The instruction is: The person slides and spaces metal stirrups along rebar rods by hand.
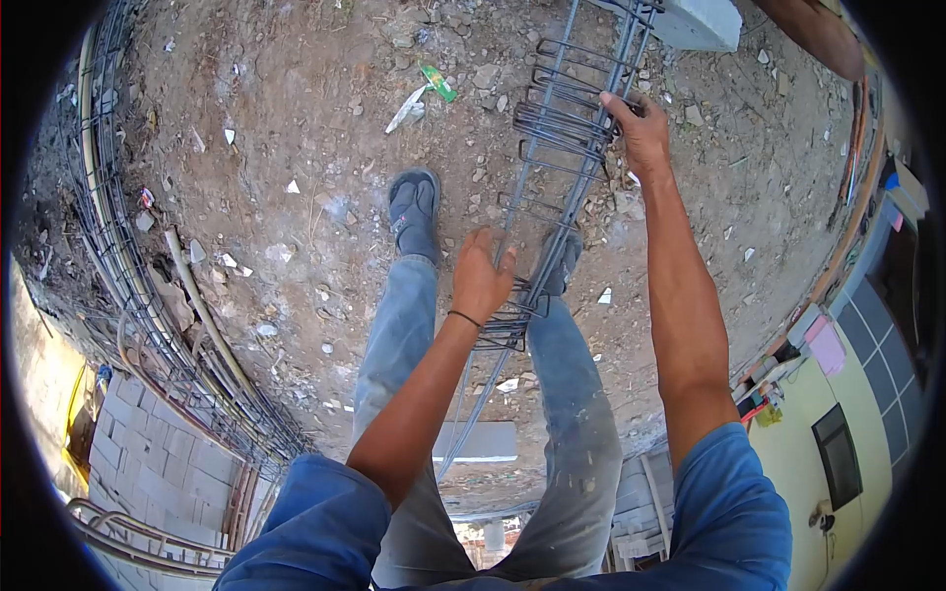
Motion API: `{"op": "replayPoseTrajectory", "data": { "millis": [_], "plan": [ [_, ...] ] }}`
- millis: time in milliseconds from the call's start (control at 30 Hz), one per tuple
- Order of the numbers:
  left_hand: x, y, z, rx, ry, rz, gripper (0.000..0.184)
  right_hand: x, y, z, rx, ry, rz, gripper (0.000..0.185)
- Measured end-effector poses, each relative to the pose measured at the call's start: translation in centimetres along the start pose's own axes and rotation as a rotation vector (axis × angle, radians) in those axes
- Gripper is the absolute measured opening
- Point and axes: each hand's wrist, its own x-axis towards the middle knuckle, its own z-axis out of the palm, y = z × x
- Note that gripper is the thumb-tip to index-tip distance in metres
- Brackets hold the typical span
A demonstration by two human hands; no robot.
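Observation:
A long rebar cage [581, 177] of straight steel bars runs between my legs, with square stirrups around the bars. Several stirrups [560, 126] are bunched near the far part, and another bundle of stirrups [505, 333] sits closer to my knees. My right hand [642, 136] is closed at the right side of the cage, its thumb against the bar beside the far bunch. My left hand [483, 279] is closed around the cage's left bar, just beyond the near bundle. Its fingertips are partly hidden.
Pale blocks [695, 22] [478, 442] lie beneath or beside both cage ends. More rebar cages [128, 256] lie along the left. Stones and shards litter the dirt, with a green wrapper [439, 84] ahead. Another person's arm [813, 34] shows at upper right.

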Motion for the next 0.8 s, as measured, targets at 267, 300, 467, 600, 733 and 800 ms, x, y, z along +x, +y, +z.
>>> {"op": "replayPoseTrajectory", "data": {
  "millis": [267,300,467,600,733,800],
  "plan": [
    [1.2,0.4,-1.3,-0.048,-0.026,-0.076,0.032,-0.3,-1.6,0.9,-0.058,0.252,-0.077,0.114],
    [1.3,0.5,-1.4,-0.066,-0.035,-0.103,0.033,-1.2,-0.5,0.9,0.003,0.2,0.029,0.125],
    [1.6,0.2,-1.3,-0.066,-0.028,-0.074,0.033,-6.9,2.4,3.1,0.12,0.021,0.193,0.08],
    [1.7,-0.7,-0.8,-0.081,-0.032,-0.062,0.032,-6.3,4.0,3.0,0.259,-0.005,0.201,0.06],
    [1.8,-0.3,-0.8,-0.077,-0.08,-0.121,0.031,-8.7,3.6,2.1,0.004,-0.207,0.181,0.091],
    [1.8,-0.5,-0.7,-0.105,-0.091,-0.137,0.035,-11.8,4.3,1.9,-0.104,-0.284,0.246,0.113]
  ]
}}
